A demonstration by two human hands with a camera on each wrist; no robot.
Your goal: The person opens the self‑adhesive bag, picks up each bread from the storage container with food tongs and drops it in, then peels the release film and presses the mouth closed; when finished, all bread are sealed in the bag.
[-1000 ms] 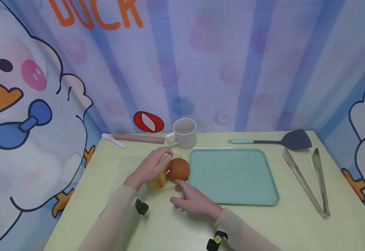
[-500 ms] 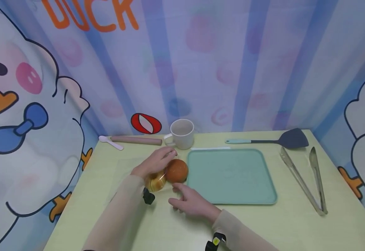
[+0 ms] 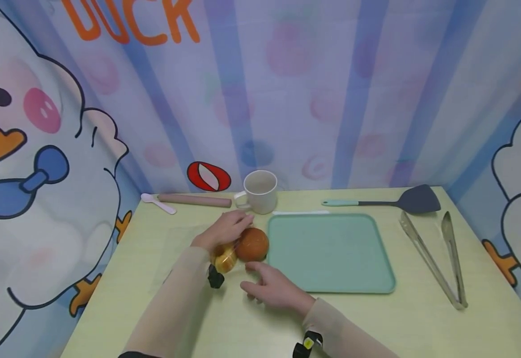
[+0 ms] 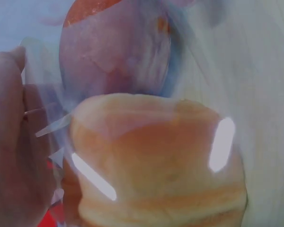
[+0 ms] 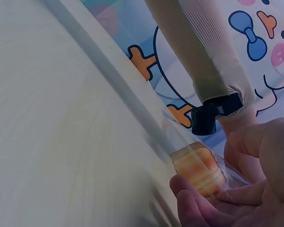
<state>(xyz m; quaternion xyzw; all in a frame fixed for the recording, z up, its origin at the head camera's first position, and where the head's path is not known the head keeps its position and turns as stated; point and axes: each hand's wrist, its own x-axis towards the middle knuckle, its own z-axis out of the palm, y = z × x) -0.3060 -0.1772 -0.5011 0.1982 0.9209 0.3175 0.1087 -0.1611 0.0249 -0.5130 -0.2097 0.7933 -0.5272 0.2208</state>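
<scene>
In the head view my left hand (image 3: 224, 229) holds a pale golden bread roll (image 3: 226, 261) in clear plastic, left of centre on the table. The left wrist view shows the wrapped roll (image 4: 156, 146) up close, with my fingers (image 4: 12, 146) along the wrapper's left edge. A round reddish-brown bun (image 3: 252, 243) touches the roll's right side in the head view; clear plastic overlaps it in the left wrist view. My right hand (image 3: 274, 288) is just below the bun, fingers loosely bent and nothing between them. In the right wrist view its fingertips overlap the wrapped roll.
A green tray (image 3: 332, 253) lies right of the bun, with a white stick (image 3: 301, 212) behind it. At the back are a white mug (image 3: 260, 191), a rolling pin (image 3: 195, 200) and a pink spoon (image 3: 157, 203). A spatula (image 3: 417, 200) and metal tongs (image 3: 455, 263) lie at right.
My left hand has shifted slightly right over the wrapped roll, and the roll has turned a little beneath it. My right hand has hardly moved. The head view has shifted slightly.
</scene>
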